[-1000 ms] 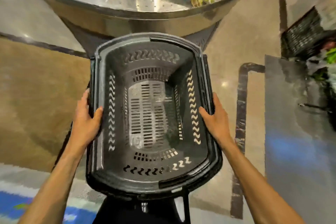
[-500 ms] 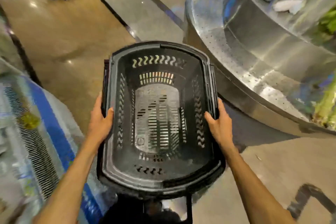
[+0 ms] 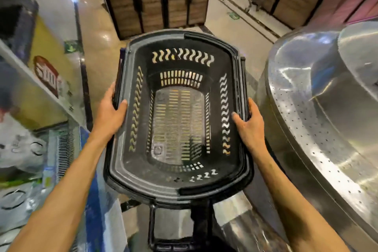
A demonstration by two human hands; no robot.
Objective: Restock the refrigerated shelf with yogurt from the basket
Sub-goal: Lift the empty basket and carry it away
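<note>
Basket [image 3: 143,172]: black, slotted plastic, held level between both hands, long side pointing ahead, above the glossy floor [image 3: 96,51].
Left hand [image 3: 110,116]: grasping the left rim, thumb hooked over the inner edge, fingers down the outside.
Right hand [image 3: 248,127]: grasping the right rim, thumb on the inner lip, fingers wrapped outside.
Left side: shelf [image 3: 63,143] with pale packaged goods, just beside.
Right side: round perforated steel stand [image 3: 327,139], near.
Ahead: wooden-fronted cabinets [image 3: 155,0], well apart.
</note>
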